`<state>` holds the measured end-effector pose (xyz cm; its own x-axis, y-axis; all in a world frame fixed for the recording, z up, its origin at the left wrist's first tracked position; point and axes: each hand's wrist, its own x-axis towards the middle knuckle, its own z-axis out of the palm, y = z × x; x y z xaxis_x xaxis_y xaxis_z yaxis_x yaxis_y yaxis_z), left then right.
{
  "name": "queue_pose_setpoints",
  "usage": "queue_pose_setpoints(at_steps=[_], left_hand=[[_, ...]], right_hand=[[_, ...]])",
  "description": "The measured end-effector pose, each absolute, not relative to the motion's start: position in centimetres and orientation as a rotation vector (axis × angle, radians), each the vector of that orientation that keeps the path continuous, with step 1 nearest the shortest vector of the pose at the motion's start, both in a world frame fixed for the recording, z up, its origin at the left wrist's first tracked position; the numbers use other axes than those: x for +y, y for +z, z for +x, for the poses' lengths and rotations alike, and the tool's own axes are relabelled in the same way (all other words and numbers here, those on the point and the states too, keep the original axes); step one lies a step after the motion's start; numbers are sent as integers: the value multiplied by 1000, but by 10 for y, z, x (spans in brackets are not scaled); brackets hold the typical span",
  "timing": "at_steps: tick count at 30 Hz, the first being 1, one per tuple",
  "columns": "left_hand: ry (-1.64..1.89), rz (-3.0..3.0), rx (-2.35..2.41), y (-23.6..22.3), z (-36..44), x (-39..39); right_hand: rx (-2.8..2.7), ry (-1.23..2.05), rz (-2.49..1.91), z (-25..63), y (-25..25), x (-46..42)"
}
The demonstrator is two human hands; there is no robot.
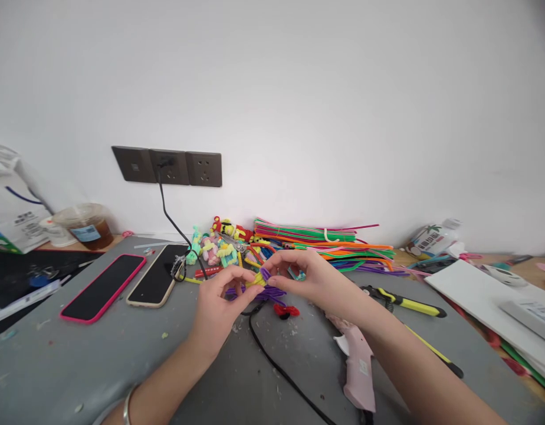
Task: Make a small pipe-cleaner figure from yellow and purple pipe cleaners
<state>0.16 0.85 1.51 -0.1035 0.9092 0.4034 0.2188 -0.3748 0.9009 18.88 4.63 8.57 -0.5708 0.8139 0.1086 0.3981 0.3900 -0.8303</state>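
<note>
Between my two hands is a small yellow and purple pipe-cleaner piece [257, 280], held above the grey mat. My left hand [223, 296] pinches its yellow side with thumb and fingers. My right hand [299, 273] pinches the purple part from the other side. Purple pipe cleaners [272, 293] lie just behind and below the fingertips. A red and black fuzzy piece [286, 311] rests on the mat in front of them. The fingers cover part of the held piece, so its full shape is hidden.
A pink glue gun [359, 369] and yellow-handled pliers [409, 304] lie to the right. Two phones, one pink-edged [103, 288], lie left. Behind are pipe-cleaner bundles [308, 231] and small fuzzy figures [214, 251]. A black cable [276, 363] crosses the mat [135, 354].
</note>
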Motion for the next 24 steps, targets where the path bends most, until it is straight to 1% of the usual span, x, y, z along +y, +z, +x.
queue_pose_setpoints(at_steps=[6,10,12,16,20,24], left_hand=[[1562,1624,1290,17,3,8],[1548,1593,1266,18,1,10],[1580,1512,1245,20,-3,14],[1641,1283,1209,23,-11,21],[1616,1227,1193,23,-13,24],[1577,1222,1176,21,-10,24]], right_hand=[[-2111,1201,-1032,195,84,48],[-2173,1177,-1010,193,81,49],[-2212,1082,-1065,193,78,52],[-2339,726,-1299,196,67,61],[-2583,597,-1396,191,51,64],[-2678,454,-1459,182,39,62]])
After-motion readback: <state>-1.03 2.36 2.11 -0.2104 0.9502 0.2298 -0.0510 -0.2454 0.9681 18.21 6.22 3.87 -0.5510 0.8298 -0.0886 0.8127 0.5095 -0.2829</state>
